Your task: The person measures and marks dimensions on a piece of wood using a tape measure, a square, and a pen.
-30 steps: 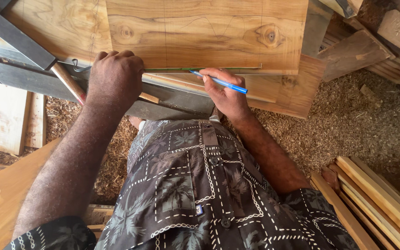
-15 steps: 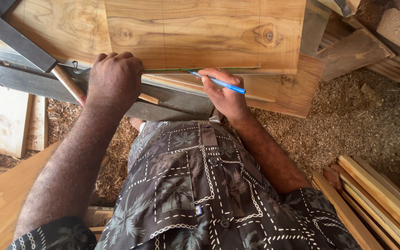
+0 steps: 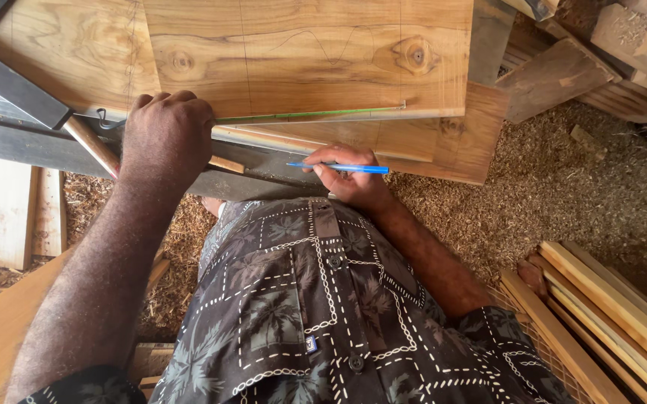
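A wide pale wooden board (image 3: 308,60) with knots and faint pencil lines lies across the top of the view. A thin green strip (image 3: 316,114) runs along its near edge. My left hand (image 3: 165,138) is curled over the left end of that strip and presses it to the board's edge. My right hand (image 3: 349,178) is below the board, near my patterned shirt, and pinches a blue pen (image 3: 338,167) that lies level and points left. The pen tip is off the wood.
A second board (image 3: 450,142) juts out under the first. A dark metal bar (image 3: 9,82) and a wooden handle (image 3: 90,144) sit left of my left hand. Sawdust (image 3: 563,202) covers the floor. Slats (image 3: 615,314) are stacked at the right and planks (image 3: 9,217) at the left.
My right hand has drawn back from the board's edge toward my body, and the pen has come off the wood. My left hand stays on the strip.
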